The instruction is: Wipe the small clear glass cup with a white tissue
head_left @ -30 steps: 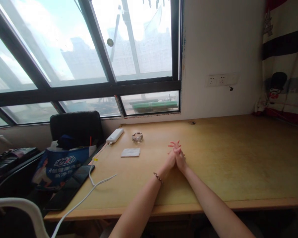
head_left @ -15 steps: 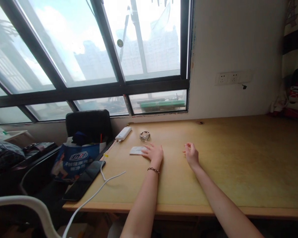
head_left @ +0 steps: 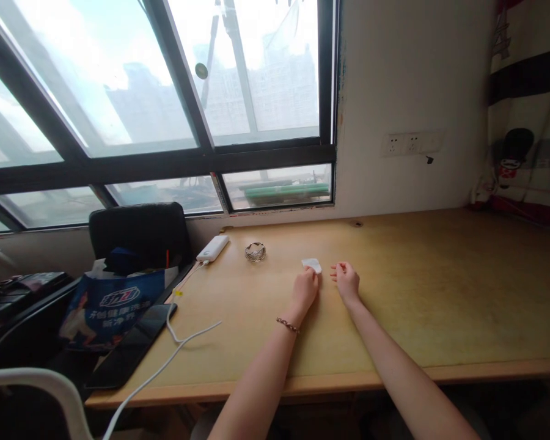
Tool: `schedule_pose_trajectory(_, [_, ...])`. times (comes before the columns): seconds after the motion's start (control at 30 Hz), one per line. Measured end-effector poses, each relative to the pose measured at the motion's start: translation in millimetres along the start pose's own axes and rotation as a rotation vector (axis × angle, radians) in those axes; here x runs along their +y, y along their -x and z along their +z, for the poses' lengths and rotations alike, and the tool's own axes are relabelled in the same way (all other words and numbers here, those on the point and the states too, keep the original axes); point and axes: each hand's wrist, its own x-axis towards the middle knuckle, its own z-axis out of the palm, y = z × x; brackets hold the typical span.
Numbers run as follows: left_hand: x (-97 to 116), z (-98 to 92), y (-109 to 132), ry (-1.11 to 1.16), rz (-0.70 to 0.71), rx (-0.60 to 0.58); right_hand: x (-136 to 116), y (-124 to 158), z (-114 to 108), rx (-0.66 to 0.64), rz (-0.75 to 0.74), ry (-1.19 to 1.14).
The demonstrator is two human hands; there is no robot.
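Note:
My left hand point(head_left: 306, 287), with a braided bracelet point(head_left: 287, 325) on its wrist, is closed on the near edge of a small white cloth point(head_left: 310, 264). The cloth stands out past my fingers, just above the desk; whether it is fabric or paper I cannot tell. Close by on the right, my right hand point(head_left: 347, 281) has its fingers curled in with thumb and forefinger together. Whatever it may hold is too small or hidden to make out. A silver openwork bangle point(head_left: 255, 251) rests on the desk farther off, left of both hands.
On the wooden desk's point(head_left: 421, 293) left side lie a white power bank point(head_left: 212, 249), a white cable point(head_left: 183, 342) and a black tablet point(head_left: 132, 345) overhanging the edge. Beyond that edge, a blue bag point(head_left: 105, 311) sits on a black chair point(head_left: 137, 235). A window and wall back the desk.
My left hand has gone from lying spread over the cloth to gripping it, lifting it and carrying it right, near my right hand. The view has turned slightly right.

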Motion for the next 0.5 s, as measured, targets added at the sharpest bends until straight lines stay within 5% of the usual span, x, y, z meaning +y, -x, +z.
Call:
schedule_pose_trajectory(0.13, [5.8,2.7,-4.8,0.692,-0.190,0.082,-2.8,-0.8,1.8,-0.016,0.168,-0.225])
schedule_pose_trajectory(0.23, [11.6,6.4,-4.8,1.118,-0.315,0.028,-8.7,3.5,3.2,-0.158,0.260,-0.397])
schedule_pose_trajectory(0.33, [15.0,7.5,-2.1,1.260,-0.338,-0.069,-13.5,6.9,2.5,-0.214,0.227,-0.434])
schedule_pose_trajectory(0.5, [15.8,7.2,1.1,1.208,-0.382,-0.139,-12.5,4.9,0.4,-0.104,0.075,-0.317])
